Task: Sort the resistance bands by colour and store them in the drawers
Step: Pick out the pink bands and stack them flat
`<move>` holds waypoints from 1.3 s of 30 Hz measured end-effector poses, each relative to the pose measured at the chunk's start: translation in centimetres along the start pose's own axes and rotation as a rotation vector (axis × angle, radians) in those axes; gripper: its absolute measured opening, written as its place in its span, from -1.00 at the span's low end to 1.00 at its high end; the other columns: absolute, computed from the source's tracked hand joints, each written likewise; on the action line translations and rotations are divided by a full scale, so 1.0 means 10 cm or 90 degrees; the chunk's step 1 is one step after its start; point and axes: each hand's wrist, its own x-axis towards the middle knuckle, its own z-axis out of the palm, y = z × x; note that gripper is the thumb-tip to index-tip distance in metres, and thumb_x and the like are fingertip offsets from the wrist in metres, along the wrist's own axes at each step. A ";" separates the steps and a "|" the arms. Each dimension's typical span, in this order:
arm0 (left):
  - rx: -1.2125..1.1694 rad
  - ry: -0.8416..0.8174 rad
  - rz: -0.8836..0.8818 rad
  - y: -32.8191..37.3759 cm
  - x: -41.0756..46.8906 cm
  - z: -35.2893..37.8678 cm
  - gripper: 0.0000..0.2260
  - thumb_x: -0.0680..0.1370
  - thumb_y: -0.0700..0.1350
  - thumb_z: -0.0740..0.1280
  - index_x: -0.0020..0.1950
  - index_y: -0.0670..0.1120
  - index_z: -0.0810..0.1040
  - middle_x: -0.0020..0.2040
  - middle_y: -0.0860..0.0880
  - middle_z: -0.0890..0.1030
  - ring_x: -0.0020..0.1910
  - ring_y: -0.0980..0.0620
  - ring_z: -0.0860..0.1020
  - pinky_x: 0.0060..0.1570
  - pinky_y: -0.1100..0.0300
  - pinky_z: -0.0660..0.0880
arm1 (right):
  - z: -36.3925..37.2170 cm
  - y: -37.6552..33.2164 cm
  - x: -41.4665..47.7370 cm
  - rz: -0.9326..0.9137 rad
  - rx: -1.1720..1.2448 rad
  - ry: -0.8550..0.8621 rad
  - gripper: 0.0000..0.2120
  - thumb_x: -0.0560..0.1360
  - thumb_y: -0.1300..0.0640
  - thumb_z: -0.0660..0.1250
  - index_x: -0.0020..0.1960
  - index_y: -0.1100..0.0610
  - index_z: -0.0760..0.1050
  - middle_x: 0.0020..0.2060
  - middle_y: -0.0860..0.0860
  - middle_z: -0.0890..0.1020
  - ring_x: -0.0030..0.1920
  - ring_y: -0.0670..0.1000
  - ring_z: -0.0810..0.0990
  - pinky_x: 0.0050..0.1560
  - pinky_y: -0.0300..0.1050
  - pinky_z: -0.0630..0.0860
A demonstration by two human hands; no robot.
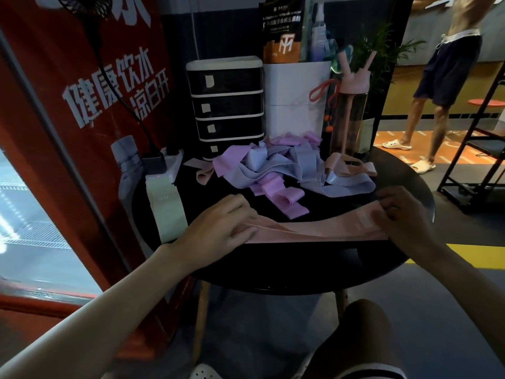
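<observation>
One pink band (314,231) flat on the table (273,269), left grip (218,225) holding one end, right grip (404,212) pinching the other

Both hands, left (218,227) and right (407,212), hold a pink band (314,231) stretched flat on the black table (300,269).

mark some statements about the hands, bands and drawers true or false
1. The left hand and right hand hold the pink band, one at each end. True.
2. The drawer unit has its top drawer pulled out. False: it sits shut.
3. The pile of bands is all blue. False: purple, blue and pink are mixed.
4. A pink bottle stands on the table, behind the pile to its right. True.
</observation>
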 end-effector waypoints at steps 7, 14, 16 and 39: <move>-0.112 0.057 -0.067 -0.01 -0.06 0.03 -0.86 0.49 -0.24 0.51 0.03 -0.15 0.65 -0.03 0.02 0.49 -0.06 0.11 0.49 -0.04 0.31 0.40 | 0.02 -0.05 -0.04 0.006 0.014 0.005 -0.67 0.50 0.38 0.35 0.24 0.22 0.42 -0.10 0.01 0.53 -0.13 -0.12 0.54 -0.19 -0.31 0.41; -0.171 0.111 -0.153 0.01 -0.11 0.09 -0.81 0.44 -0.26 0.55 0.01 -0.14 0.67 -0.07 0.04 0.51 -0.12 0.17 0.49 -0.09 0.40 0.36 | 0.02 -0.03 -0.07 0.013 0.039 0.013 -0.67 0.49 0.37 0.37 0.22 0.20 0.43 -0.13 -0.03 0.54 -0.13 -0.10 0.54 -0.18 -0.32 0.39; -0.172 0.103 -0.158 0.00 -0.13 0.10 -0.80 0.45 -0.23 0.55 0.05 -0.13 0.66 -0.06 0.04 0.50 -0.09 0.10 0.51 -0.07 0.30 0.42 | 0.02 -0.02 -0.08 0.010 0.033 0.012 -0.67 0.49 0.37 0.38 0.22 0.20 0.43 -0.13 -0.02 0.54 -0.13 -0.12 0.54 -0.17 -0.32 0.40; -0.072 -0.159 -0.230 -0.18 -0.19 0.04 -0.55 0.30 0.44 0.29 0.06 0.23 0.54 0.13 0.23 0.50 0.21 0.19 0.37 0.23 0.15 0.24 | 0.03 0.04 -0.11 0.024 0.054 0.027 -0.68 0.50 0.35 0.37 0.21 0.17 0.44 -0.15 -0.06 0.54 -0.10 0.03 0.55 -0.06 -0.03 0.52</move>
